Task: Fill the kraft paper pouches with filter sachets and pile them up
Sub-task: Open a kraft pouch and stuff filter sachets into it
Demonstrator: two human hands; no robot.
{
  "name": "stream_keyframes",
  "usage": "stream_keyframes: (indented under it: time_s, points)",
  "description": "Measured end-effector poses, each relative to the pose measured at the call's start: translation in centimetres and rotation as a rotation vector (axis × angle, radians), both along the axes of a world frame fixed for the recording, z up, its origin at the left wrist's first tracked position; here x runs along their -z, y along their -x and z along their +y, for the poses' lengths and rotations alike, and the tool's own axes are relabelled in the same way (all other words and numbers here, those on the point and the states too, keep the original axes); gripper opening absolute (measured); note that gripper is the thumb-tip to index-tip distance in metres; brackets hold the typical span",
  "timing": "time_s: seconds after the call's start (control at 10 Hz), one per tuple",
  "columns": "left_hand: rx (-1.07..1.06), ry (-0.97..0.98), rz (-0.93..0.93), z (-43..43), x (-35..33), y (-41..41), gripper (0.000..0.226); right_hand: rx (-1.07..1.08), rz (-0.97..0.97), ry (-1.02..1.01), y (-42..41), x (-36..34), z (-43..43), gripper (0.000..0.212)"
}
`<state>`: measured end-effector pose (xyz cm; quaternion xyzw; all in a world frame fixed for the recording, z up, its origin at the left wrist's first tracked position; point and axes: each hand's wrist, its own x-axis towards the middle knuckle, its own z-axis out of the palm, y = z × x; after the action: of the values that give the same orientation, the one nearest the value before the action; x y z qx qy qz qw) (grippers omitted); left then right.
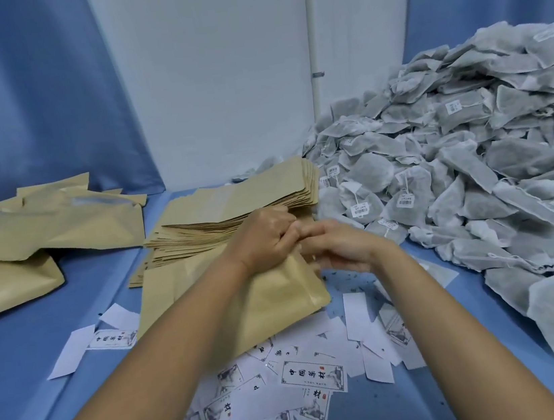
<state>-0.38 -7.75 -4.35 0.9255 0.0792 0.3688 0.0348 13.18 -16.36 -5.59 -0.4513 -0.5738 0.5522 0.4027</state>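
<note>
two hands meet at one spot. the left hand [265,239] curls its fingers on the far end of a kraft pouch [263,303], pinching it. the right hand [340,247] touches it, fingers curled; whether it holds the pouch or a sachet i cannot tell. from the grip the pouch's long axis runs back toward the person, flat over printed cards [311,378]. the sachet heap [474,166] starts just right of the grip, so the right hand is nearer for a reach. just beyond the grip sits the stack of empty pouches [233,208]. bulging pouches [25,236], filled i judge, lie well left, with bare blue table [94,279] between.
</note>
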Motion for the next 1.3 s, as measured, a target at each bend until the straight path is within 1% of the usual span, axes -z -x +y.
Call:
stream_keyframes:
  time_s: [0.1, 0.2, 0.3, 0.4, 0.5, 0.6, 0.7, 0.8, 0.9, 1.0, 1.1, 1.2, 1.3]
  points:
    - [0.048, 0.042, -0.009, -1.5, -0.4, -2.2, 0.044, 0.349, 0.403, -0.045, 2.0, 0.4, 1.2, 0.037]
    - [0.118, 0.0, 0.083, -2.7, -0.2, -3.6, 0.043, 0.949, 1.537, -0.379, 5.5, -0.1, 3.5, 0.038]
    - [0.112, -0.011, 0.132, -1.9, -0.1, -2.1, 0.042, 0.706, 1.357, -0.36, 5.8, 0.4, 1.8, 0.026]
    - [0.025, -0.03, 0.092, -0.3, -0.3, -0.1, 0.041, 0.335, 0.526, -0.046, -0.6, 3.2, 2.6, 0.045]
    - [-0.094, 0.028, 0.048, 0.9, -0.3, 0.5, 0.04, 0.971, 0.162, -0.129, -5.7, 5.0, 3.8, 0.035]
    - [-0.106, 0.026, 0.065, 1.0, -0.2, 0.2, 0.039, 0.848, -0.726, -0.101, -7.6, 7.8, 5.3, 0.034]
    - [-0.093, 0.021, 0.092, 0.6, 0.1, -0.4, 0.04, 0.738, -1.218, -0.025, -8.6, 9.0, 5.8, 0.042]
    - [-0.083, 0.02, 0.111, 0.3, 0.4, -0.7, 0.04, 1.146, -1.151, -0.313, -8.1, 8.3, 5.5, 0.029]
    - [-0.077, 0.01, 0.116, 0.2, 0.5, -0.9, 0.044, 1.28, -1.284, -0.106, -8.0, 8.2, 4.7, 0.039]
    - [-0.081, 0.002, 0.117, 0.0, 0.6, -1.0, 0.046, 1.137, -1.238, 0.195, -8.6, 8.9, 3.5, 0.058]
    - [-0.087, 0.012, 0.111, -0.3, 0.6, -1.0, 0.044, 1.144, -1.206, 0.01, -9.6, 9.2, 2.4, 0.046]
    - [-0.096, 0.039, 0.097, -0.3, 0.4, -1.1, 0.04, 1.287, -0.6, -0.207, -9.0, 7.5, 1.6, 0.03]
    - [-0.11, 0.057, 0.064, -0.3, 0.2, -1.1, 0.042, 1.006, 0.338, -0.258, -7.1, 4.3, -0.1, 0.005]
